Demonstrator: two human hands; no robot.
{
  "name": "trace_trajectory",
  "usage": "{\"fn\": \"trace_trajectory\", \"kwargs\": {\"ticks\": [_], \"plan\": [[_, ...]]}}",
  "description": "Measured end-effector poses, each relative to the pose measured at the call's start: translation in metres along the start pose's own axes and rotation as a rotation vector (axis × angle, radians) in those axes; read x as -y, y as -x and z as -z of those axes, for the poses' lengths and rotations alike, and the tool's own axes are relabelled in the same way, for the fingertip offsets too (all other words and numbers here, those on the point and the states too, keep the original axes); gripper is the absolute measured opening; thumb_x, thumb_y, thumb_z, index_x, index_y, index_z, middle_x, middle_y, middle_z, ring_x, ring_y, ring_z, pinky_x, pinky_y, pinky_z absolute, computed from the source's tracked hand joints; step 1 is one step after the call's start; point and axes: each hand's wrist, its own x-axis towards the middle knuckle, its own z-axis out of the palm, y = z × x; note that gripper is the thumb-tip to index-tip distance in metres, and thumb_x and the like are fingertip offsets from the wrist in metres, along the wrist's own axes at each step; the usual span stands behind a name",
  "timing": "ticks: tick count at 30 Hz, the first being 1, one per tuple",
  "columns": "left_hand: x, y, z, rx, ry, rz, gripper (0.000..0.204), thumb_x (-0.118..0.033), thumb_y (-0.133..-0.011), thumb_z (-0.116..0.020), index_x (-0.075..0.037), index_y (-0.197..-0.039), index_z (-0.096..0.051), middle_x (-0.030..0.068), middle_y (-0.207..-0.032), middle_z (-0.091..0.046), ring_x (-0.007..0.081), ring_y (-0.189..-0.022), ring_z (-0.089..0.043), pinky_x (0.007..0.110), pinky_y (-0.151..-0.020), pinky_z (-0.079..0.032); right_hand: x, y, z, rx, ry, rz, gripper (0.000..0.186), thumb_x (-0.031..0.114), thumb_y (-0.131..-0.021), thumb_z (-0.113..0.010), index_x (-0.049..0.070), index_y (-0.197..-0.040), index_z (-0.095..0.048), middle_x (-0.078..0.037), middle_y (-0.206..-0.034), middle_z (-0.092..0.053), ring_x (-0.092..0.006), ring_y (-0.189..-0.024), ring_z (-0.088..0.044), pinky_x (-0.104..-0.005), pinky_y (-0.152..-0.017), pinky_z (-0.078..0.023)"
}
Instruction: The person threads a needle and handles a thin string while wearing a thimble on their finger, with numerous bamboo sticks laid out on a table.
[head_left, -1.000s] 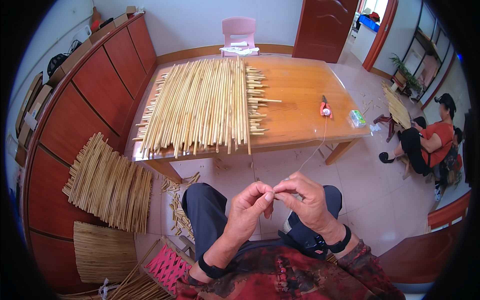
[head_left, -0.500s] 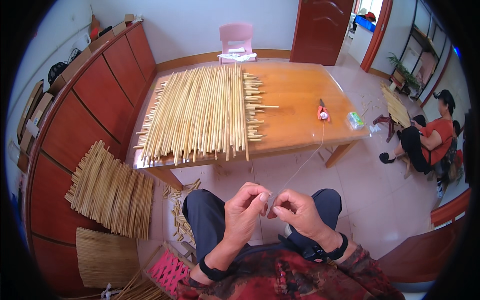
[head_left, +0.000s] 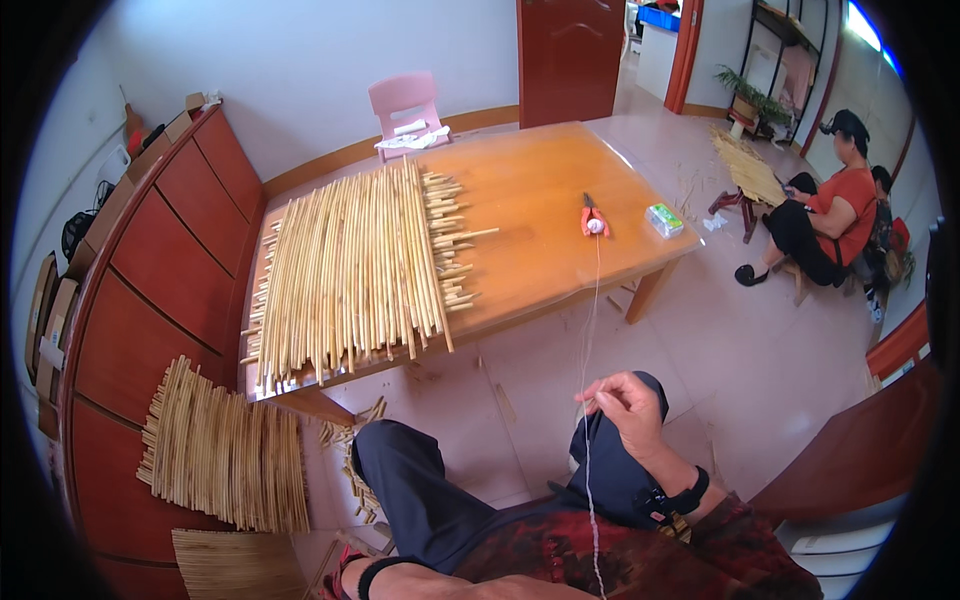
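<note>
My right hand [head_left: 628, 408] is raised over my right knee, its thumb and fingertips pinched on a thin white thread [head_left: 589, 480]. The thread comes from a small white spool [head_left: 595, 227], which sits by the red-handled pliers [head_left: 588, 208] on the table. From my right fingers it hangs on down past my lap to the lower edge, where it looks thicker. My left hand [head_left: 490, 586] lies low across my body, cut off by the lower edge, so its fingers are hidden. Many peeled sticks [head_left: 345, 270] lie side by side in a layer across other sticks on the table.
Bound stick mats [head_left: 228, 450] lean by the red cabinets [head_left: 140, 350] at left. A green-and-white packet [head_left: 664, 220] lies at the right corner of the wooden table [head_left: 540, 170]. A pink chair [head_left: 405, 105] stands behind. At right a person in red [head_left: 845, 210] sits working at a stick mat.
My left hand has left my right hand and moved down to the lower edge. A length of thread now runs down from my right fingers. The view has shifted.
</note>
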Motion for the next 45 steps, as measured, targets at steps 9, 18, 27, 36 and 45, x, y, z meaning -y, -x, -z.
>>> {"fn": "trace_trajectory", "kwargs": {"ticks": [9, 18, 27, 36, 45], "plan": [[0.018, -0.009, -0.003, -0.027, 0.046, -0.050, 0.005, 0.003, -0.073, -0.061, 0.006, -0.077, -0.061, 0.0181, -0.080, -0.057, 0.0246, -0.057, -0.054, 0.031, -0.046, -0.044, 0.134, 0.009, -0.041, 0.744, -0.333, 0.062, 0.003, -0.001, -0.083, -0.049, 0.002, -0.083, -0.048, -0.023, -0.091, -0.058, -0.0286, -0.081, -0.061, -0.0358, -0.070, -0.049], [0.021, -0.009, -0.007, -0.042, 0.045, -0.042, 0.006, 0.005, -0.072, -0.060, 0.007, -0.077, -0.060, 0.0187, -0.077, -0.056, 0.0227, -0.054, -0.052, 0.030, -0.044, -0.042, 0.136, 0.015, -0.026, 0.171, 0.130, 0.375, 0.010, -0.006, -0.078, -0.049, 0.002, -0.079, -0.045, -0.015, -0.074, -0.055, -0.0234, -0.057, -0.057, -0.0329, -0.057, -0.048], [0.023, -0.012, -0.002, 0.042, 0.036, -0.192, 0.002, 0.005, -0.073, -0.058, 0.006, -0.073, -0.059, 0.0139, -0.068, -0.052, 0.0127, -0.044, -0.041, 0.025, -0.042, -0.036, 0.159, 0.011, -0.046, 0.327, -0.213, 0.797, 0.004, 0.002, -0.081, -0.053, 0.004, -0.078, -0.053, -0.015, -0.090, -0.058, -0.0284, -0.072, -0.056, -0.0335, -0.066, -0.047], [0.022, 0.015, 0.032, 0.038, -0.143, 0.095, 0.008, 0.002, -0.071, -0.061, 0.008, -0.077, -0.060, 0.0154, -0.068, -0.054, 0.0212, -0.052, -0.049, 0.033, -0.048, -0.043, 0.138, 0.012, -0.028, 0.814, -0.117, 0.149, 0.004, 0.000, -0.081, -0.052, 0.001, -0.078, -0.054, -0.017, -0.089, -0.059, -0.0285, -0.078, -0.058, -0.0325, -0.065, -0.046], [0.006, -0.013, 0.010, 0.168, 0.027, -0.070, 0.005, 0.004, -0.074, -0.058, 0.008, -0.075, -0.060, 0.0158, -0.069, -0.053, 0.0157, -0.045, -0.043, 0.028, -0.044, -0.037, 0.142, 0.014, -0.025, 0.082, 0.011, 0.433, 0.011, -0.007, -0.079, -0.046, 0.002, -0.086, -0.046, -0.016, -0.087, -0.054, -0.0184, -0.070, -0.053, -0.0257, -0.067, -0.045]]}}
